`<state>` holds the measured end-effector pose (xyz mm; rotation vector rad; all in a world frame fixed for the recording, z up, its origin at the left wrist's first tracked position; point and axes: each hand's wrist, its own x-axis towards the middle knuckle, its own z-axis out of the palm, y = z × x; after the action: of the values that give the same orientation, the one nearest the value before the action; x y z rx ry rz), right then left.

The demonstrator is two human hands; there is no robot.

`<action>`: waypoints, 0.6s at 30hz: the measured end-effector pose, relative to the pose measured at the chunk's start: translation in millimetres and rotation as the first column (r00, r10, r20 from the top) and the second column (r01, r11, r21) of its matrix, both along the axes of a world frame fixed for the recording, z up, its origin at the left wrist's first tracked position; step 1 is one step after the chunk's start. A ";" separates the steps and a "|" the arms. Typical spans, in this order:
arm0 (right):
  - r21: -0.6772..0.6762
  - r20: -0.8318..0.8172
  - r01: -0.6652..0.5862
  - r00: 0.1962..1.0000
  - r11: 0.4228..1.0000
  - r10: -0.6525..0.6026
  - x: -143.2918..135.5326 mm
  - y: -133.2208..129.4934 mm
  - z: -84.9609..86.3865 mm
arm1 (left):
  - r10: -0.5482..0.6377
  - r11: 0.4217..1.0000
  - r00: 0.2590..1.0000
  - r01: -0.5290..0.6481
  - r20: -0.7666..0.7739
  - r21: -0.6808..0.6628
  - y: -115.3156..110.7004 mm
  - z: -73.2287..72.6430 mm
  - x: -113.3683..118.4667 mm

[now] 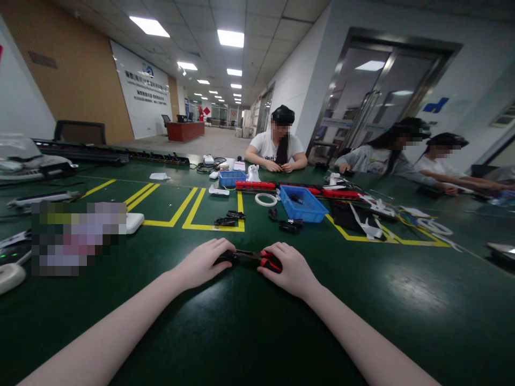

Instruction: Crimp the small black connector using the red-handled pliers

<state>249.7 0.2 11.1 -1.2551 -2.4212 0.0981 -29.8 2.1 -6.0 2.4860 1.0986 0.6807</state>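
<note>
My right hand (290, 268) is closed around the red and black handles of a pair of pliers (270, 262). The jaws of the pliers point left and meet a small black part (226, 257). My left hand (206, 261) is wrapped round that black part, pinching it between thumb and fingers; much of it is hidden. Both hands are low over the green table (249, 332). Beyond them lie several similar black parts (230, 217), some inside a yellow-taped outline and some just right of it.
A blue bin (302, 205) and a smaller blue bin (232, 178) stand past the hands, near a white tape ring (266, 200) and red strips (255, 185). Left is a white box (134, 222). A person (277, 145) sits opposite; others sit at right.
</note>
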 end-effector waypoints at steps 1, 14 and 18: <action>-0.001 0.001 0.000 1.000 1.000 0.000 0.0 0.2 0.0 | 0.006 1.000 1.000 -0.006 0.003 -0.007 -0.4 0.3 0.0; -0.002 0.012 -0.005 1.000 1.000 0.005 4.0 0.1 0.2 | 0.002 1.000 1.000 -0.002 -0.003 -0.013 0.1 -0.9 0.3; 0.011 -0.006 0.017 1.000 1.000 -0.017 10.7 -0.3 2.0 | -0.001 1.000 1.000 0.001 0.001 -0.011 0.3 -1.1 0.8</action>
<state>260.5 -0.2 13.1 -1.2688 -2.4022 0.0835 -29.0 2.5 -7.2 2.4769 1.0976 0.6740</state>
